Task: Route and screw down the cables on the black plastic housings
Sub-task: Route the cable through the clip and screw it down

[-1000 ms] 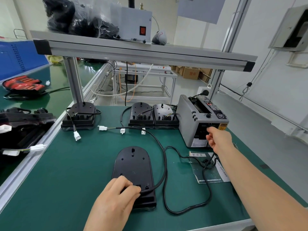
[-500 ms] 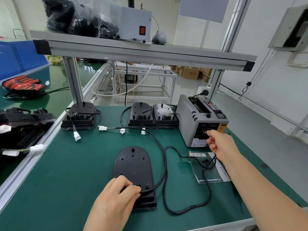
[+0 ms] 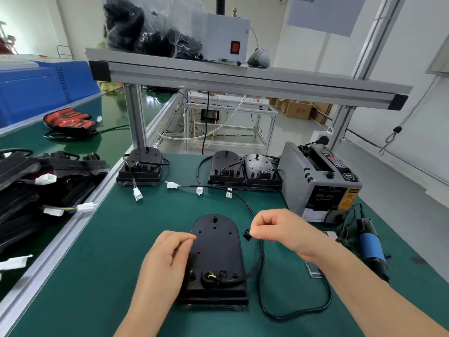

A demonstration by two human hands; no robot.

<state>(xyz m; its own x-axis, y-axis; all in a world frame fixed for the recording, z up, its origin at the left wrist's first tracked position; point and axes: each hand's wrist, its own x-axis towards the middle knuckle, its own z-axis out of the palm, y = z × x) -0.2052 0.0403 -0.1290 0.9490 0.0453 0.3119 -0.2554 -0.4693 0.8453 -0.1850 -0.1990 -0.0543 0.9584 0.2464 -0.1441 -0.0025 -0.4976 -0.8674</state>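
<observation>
Left hand [image 3: 165, 261]: my fingers are bent round the left edge of the black housing [image 3: 216, 254] and hold it down on the green worktop [image 3: 97, 263].
Housing: it lies flat near the front of the worktop, its rounded end pointing away from me. It is matte black with small holes across its face and a row of sockets along the near end.
Cable [image 3: 261, 260]: black, it enters a socket at the near end, where a bit of yellow wire shows. From there it climbs along the housing's right side, and another length loops on the worktop to the right.
Right hand [image 3: 277, 229]: my fingers pinch a small black piece [image 3: 246, 235] just beside the housing's upper right edge.
Tape dispenser [image 3: 318, 181]: grey, it stands behind my right hand.
Screwdriver [image 3: 371, 246]: blue-banded, it lies far right on the worktop.
Change: a second ago my right hand was at the dispenser's mouth; it is now back at the housing. My left hand then covered the near end and its sockets; it now sits on the left edge, leaving them uncovered.
</observation>
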